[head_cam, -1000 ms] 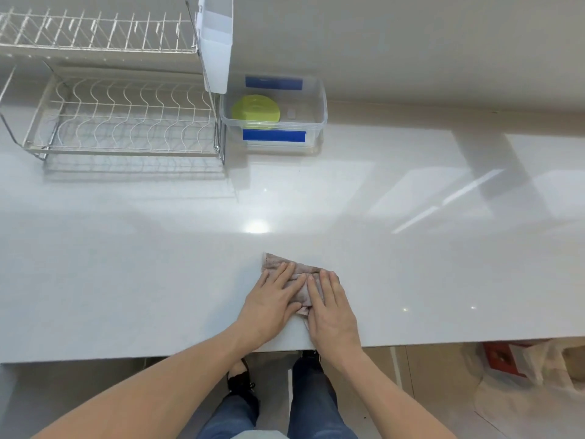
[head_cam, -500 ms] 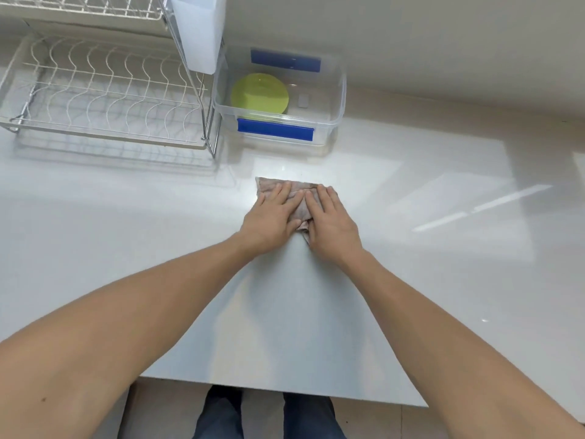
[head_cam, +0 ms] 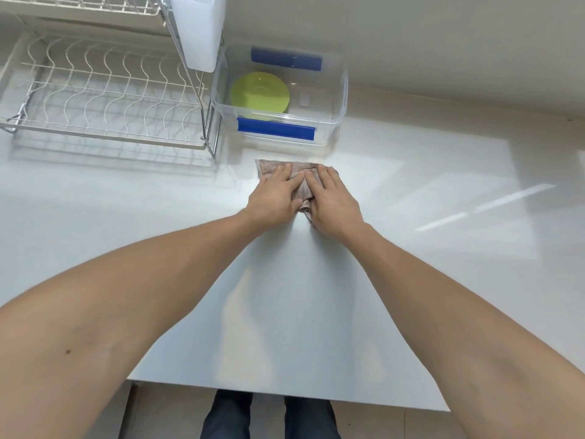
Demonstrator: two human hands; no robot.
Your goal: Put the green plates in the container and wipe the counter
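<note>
A stack of green plates (head_cam: 259, 93) lies inside a clear plastic container (head_cam: 340, 99) with blue clips, at the back of the white counter (head_cam: 427, 191). Just in front of the container, a folded brown cloth (head_cam: 300, 172) lies flat on the counter. My left hand (head_cam: 275, 194) and my right hand (head_cam: 332, 198) press down on the cloth side by side, fingers stretched flat and pointing toward the container. Both arms are stretched far out. Most of the cloth is hidden under my hands.
A wire dish rack (head_cam: 101, 90) stands at the back left, right beside the container, with a white plastic holder (head_cam: 199, 30) hanging on its corner. A wall runs behind the counter. The counter's front edge (head_cam: 285, 391) is near my legs.
Both hands have pushed the cloth away from the counter's front edge toward the container; it now lies just in front of it.
</note>
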